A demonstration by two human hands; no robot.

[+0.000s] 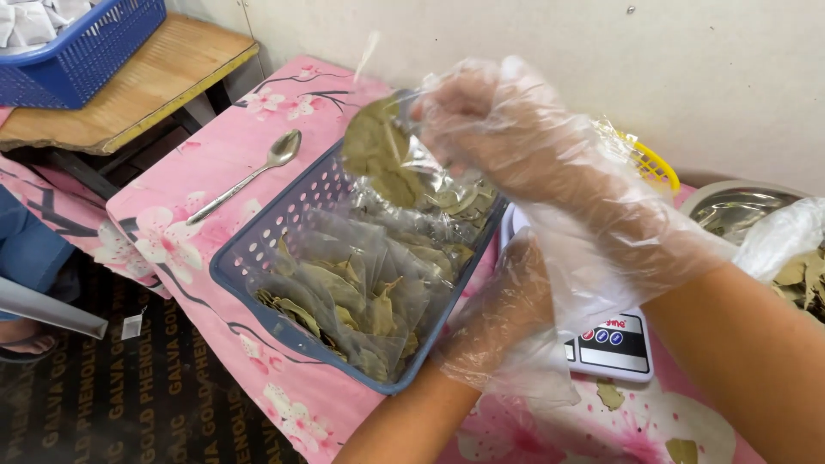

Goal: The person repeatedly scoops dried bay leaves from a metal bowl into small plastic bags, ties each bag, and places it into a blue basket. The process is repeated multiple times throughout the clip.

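Observation:
My right hand (507, 137), in a loose clear plastic glove, grips a small clear bag of dried green leaves (382, 155) by its top and holds it over the blue plastic basket (249, 288). The basket holds several similar packed bags of leaves (361, 292). My left hand (507, 322), also gloved, hovers low beside the basket's right edge, in front of a small white scale (614, 348). Whether it holds anything is hidden.
A metal spoon (249, 176) lies on the pink flowered tablecloth (206, 163) left of the basket. A metal bowl (739, 210) with loose leaves and a yellow basket (653, 163) sit at right. A second blue basket (82, 47) rests on a wooden bench (163, 73) at top left.

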